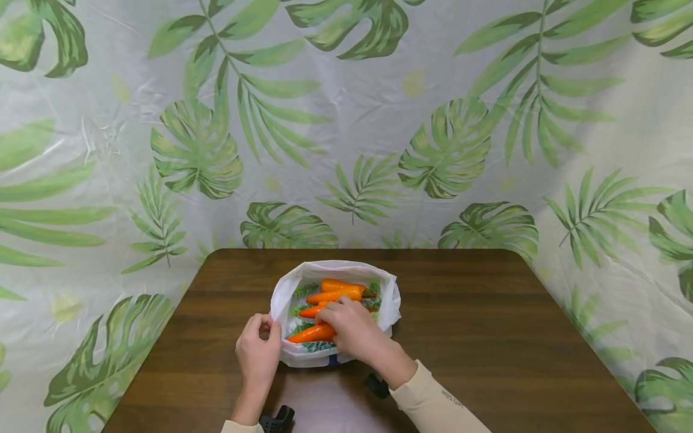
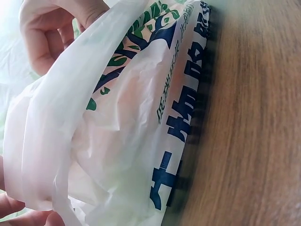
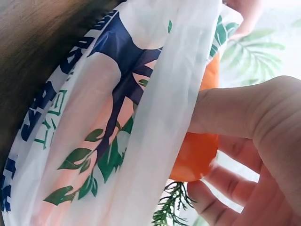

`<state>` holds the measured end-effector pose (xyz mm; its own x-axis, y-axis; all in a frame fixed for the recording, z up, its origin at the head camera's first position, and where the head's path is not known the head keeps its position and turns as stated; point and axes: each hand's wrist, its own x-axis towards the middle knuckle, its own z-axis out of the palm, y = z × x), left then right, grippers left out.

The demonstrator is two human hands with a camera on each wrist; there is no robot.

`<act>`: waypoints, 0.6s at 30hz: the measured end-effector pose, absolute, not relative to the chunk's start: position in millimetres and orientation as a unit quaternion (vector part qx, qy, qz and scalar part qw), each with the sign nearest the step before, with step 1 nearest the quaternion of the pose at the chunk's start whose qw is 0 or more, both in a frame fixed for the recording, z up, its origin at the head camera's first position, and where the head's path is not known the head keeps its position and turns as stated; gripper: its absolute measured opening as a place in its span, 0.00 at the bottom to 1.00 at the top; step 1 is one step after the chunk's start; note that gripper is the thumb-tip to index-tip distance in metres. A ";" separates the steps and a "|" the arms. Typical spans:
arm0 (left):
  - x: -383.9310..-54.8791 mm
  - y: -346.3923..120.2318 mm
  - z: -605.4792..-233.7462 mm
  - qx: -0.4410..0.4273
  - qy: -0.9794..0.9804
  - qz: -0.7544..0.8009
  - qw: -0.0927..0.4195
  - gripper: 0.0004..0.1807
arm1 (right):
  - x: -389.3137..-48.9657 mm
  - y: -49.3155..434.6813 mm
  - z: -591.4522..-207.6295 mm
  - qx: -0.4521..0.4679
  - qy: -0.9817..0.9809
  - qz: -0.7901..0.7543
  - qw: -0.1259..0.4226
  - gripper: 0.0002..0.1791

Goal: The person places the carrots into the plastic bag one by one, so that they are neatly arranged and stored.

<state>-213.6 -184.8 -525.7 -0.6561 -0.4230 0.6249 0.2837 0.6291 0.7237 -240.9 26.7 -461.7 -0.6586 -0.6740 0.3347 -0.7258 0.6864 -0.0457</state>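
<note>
A white plastic bag lies on the table with its mouth spread wide. Inside are several orange carrots with green leafy tops. My left hand pinches the bag's left rim between thumb and fingers; in the left wrist view its fingertips show at the lower left edge. My right hand reaches into the bag over the near rim and grips the nearest carrot. In the right wrist view, thumb and fingers lie around that carrot, partly hidden by the bag's wall.
Two more carrots lie at the back of the bag, beside green leaves. Dark blue lettering and a leafy tree print mark the bag's front. The dark brown wooden table meets a leaf-patterned curtain behind. Black wrist mounts show below the hands.
</note>
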 end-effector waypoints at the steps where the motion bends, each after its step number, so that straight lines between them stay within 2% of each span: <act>1: -213.7 -185.2 -525.7 0.043 -0.802 -0.428 0.414 0.10 | -240.9 26.0 -460.3 0.389 -0.905 0.087 0.149 0.18; 6: -214.5 -186.3 -525.0 0.041 -0.797 -0.428 0.423 0.10 | -242.8 23.2 -454.2 0.395 -0.900 0.086 0.163 0.17; 14: -213.6 -186.0 -524.6 0.049 -0.793 -0.436 0.424 0.09 | -242.3 28.3 -462.6 0.387 -0.909 0.099 0.121 0.18; 18: -214.0 -186.2 -524.7 0.048 -0.789 -0.437 0.429 0.08 | -243.9 35.7 -468.9 0.380 -0.912 0.097 0.125 0.17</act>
